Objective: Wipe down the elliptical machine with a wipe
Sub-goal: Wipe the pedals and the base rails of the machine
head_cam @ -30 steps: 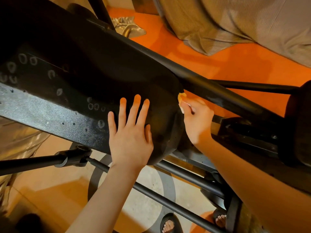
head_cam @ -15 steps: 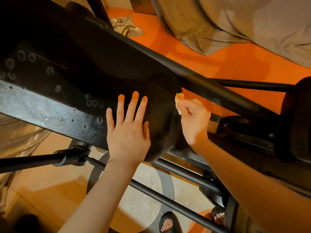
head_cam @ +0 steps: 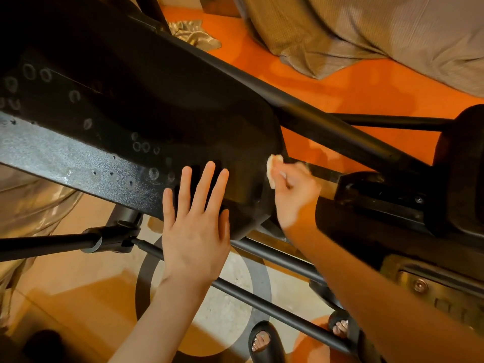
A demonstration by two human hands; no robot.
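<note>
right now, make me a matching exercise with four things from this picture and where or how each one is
Things:
1. left hand
2. right hand
3. wipe
4. floor

States:
a. orange
b. pinched against the rounded end of the black housing
c. flat, fingers spread on the black housing
d. curled round the wipe

Pairs: 1-c, 2-d, 3-b, 4-a

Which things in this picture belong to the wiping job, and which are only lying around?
Part of the job:
- wipe, pinched by the right hand against the rounded end of the housing
- black elliptical housing, dusty and ring-marked
- left hand, flat on the housing

Only lying around:
- beige blanket
- crumpled shiny fabric on the orange floor
</note>
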